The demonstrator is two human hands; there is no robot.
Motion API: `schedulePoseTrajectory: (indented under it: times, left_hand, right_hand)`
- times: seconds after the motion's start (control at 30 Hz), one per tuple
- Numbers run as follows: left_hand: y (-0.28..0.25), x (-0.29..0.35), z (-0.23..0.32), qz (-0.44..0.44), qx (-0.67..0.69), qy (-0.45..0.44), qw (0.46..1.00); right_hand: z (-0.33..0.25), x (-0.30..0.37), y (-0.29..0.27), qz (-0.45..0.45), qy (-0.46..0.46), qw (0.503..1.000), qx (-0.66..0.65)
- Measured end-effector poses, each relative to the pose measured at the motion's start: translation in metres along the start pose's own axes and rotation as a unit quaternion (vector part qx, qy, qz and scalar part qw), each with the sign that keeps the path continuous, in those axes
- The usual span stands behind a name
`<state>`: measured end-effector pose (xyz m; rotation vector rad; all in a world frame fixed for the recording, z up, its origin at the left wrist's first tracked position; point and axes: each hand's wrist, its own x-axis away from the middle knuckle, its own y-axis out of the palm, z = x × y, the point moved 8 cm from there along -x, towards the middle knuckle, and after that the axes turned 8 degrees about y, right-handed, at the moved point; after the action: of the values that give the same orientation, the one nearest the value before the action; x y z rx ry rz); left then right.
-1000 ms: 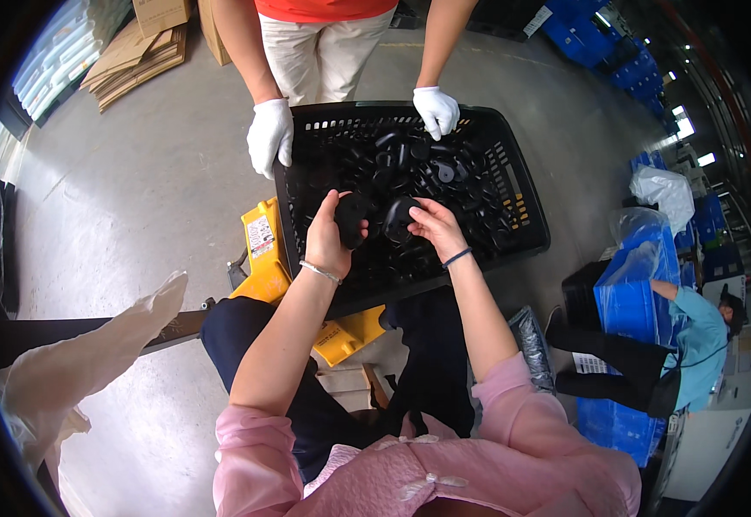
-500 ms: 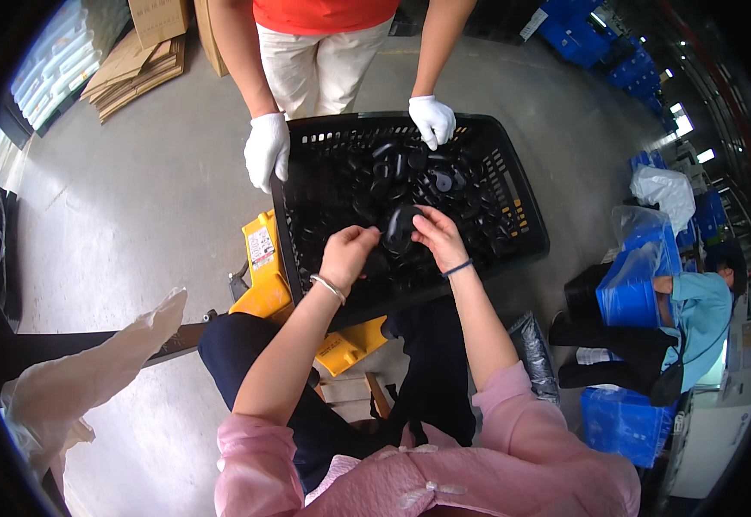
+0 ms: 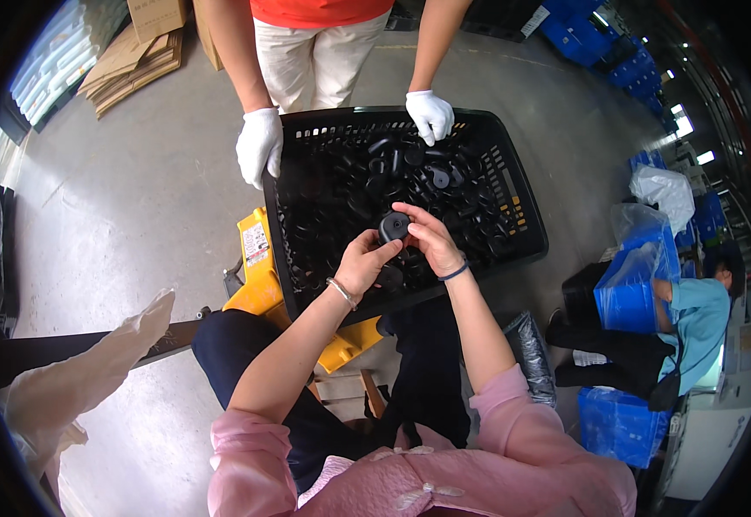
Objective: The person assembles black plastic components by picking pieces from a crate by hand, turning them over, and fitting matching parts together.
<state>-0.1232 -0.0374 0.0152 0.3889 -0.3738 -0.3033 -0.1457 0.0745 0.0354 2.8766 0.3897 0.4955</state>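
Above the near half of a black plastic crate [image 3: 526, 185], both my hands hold one black plastic part [image 3: 394, 226] with a round face and a small central hole. My left hand [image 3: 365, 261] grips its lower left side between thumb and fingers. On its right edge rest the fingers and thumb of my right hand [image 3: 432, 241]. Many similar glossy black parts [image 3: 440, 178] fill the crate in a loose heap. Across from me a person in white gloves [image 3: 259, 146] has one hand on the crate's left corner and the other at its far rim.
Yellow metal equipment [image 3: 259, 263] stands under the crate's left side. Flattened cardboard [image 3: 138, 69] is stacked at the far left, and a pale plastic sheet [image 3: 91, 370] hangs near left. Another person in teal [image 3: 701, 323] works beside blue bins [image 3: 625, 293] at right.
The black part has turned so its round face with the hole shows. My left hand has moved right and up against it, thumb now on its edge.
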Motion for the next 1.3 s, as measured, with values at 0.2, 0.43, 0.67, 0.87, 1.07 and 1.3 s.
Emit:
schedulePoseTrajectory:
  times: [0.2, 0.43, 0.67, 0.87, 1.07, 1.3]
  left_hand:
    - [-0.003, -0.004, -0.004, 0.029, -0.042, -0.005, 0.999]
    - [0.006, -0.004, -0.007, 0.017, 0.006, -0.020, 1.000]
    - [0.006, -0.009, -0.012, 0.041, 0.009, -0.030, 0.999]
    - [0.003, -0.011, -0.012, 0.056, -0.011, -0.016, 0.998]
    - [0.000, -0.012, -0.007, 0.070, -0.007, 0.000, 0.998]
    - [-0.004, -0.009, -0.005, 0.076, 0.003, 0.001, 0.997]
  right_hand:
    - [0.005, -0.005, -0.006, 0.028, 0.016, 0.999, 0.021]
    - [0.000, -0.004, -0.007, 0.039, -0.009, 0.999, 0.034]
    - [-0.015, -0.008, 0.001, 0.065, -0.031, 0.990, 0.118]
    - [-0.021, -0.015, 0.002, 0.101, -0.002, 0.979, 0.177]
    - [-0.023, -0.018, 0.003, 0.110, 0.006, 0.982, 0.153]
    - [-0.006, 0.000, 0.012, 0.082, -0.053, 0.994, 0.040]
